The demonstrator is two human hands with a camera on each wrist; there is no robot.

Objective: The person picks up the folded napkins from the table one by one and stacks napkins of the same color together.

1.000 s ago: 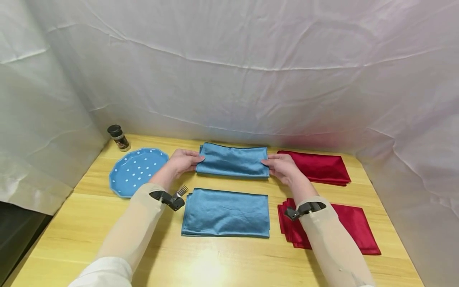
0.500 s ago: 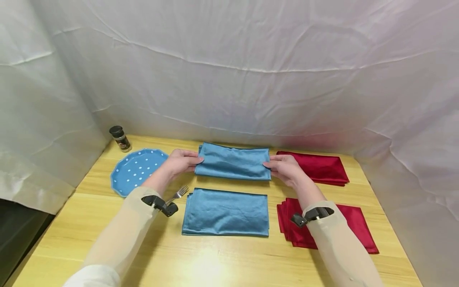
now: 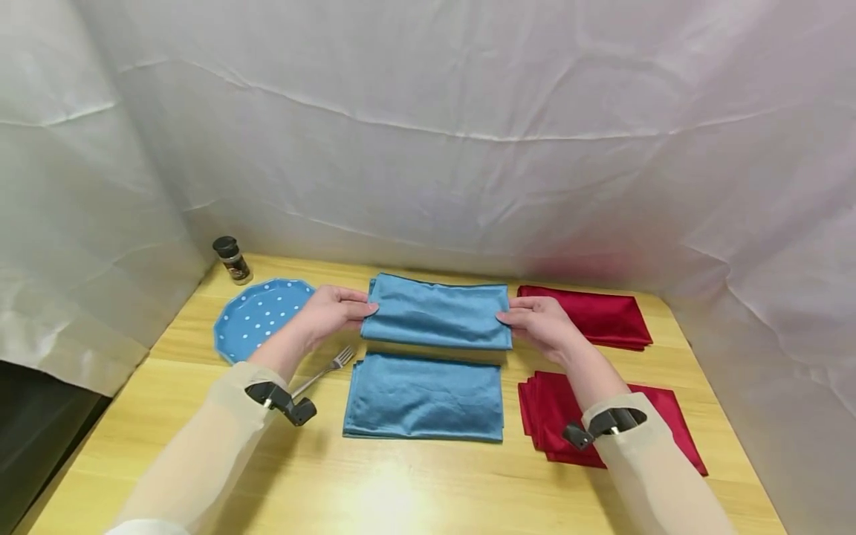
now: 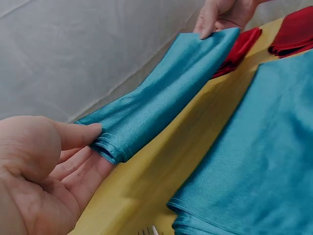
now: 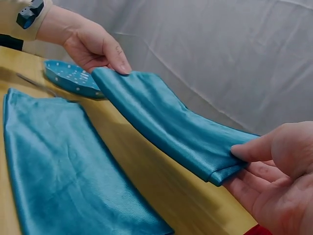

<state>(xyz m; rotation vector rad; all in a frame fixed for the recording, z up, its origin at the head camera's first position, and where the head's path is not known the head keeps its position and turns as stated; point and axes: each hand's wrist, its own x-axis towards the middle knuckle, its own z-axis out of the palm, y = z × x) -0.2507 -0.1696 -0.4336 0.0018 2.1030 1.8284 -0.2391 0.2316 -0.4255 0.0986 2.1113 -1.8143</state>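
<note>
A folded blue satin cloth (image 3: 438, 312) is held level above the table between both hands. My left hand (image 3: 334, 308) pinches its left end, thumb on top and fingers beneath, as the left wrist view shows on the cloth (image 4: 151, 103). At the other end my right hand (image 3: 538, 321) pinches it the same way; in the right wrist view the thumb presses on the cloth's (image 5: 171, 122) upper face. A second folded blue cloth (image 3: 424, 397) lies flat on the table just nearer to me, apart from the held one.
Two folded red cloths, a far one (image 3: 588, 316) and a near one (image 3: 658, 416), lie on the right. To the left are a blue dotted plate (image 3: 257, 316), a fork (image 3: 328, 369) partly behind the left wrist, and a black-capped spice jar (image 3: 232, 260). Pale curtains (image 3: 428, 148) enclose the table.
Both hands have lifted the held blue cloth slightly and brought it a little nearer to me. More of the fork shows now. The other cloths and the plate stay in place.
</note>
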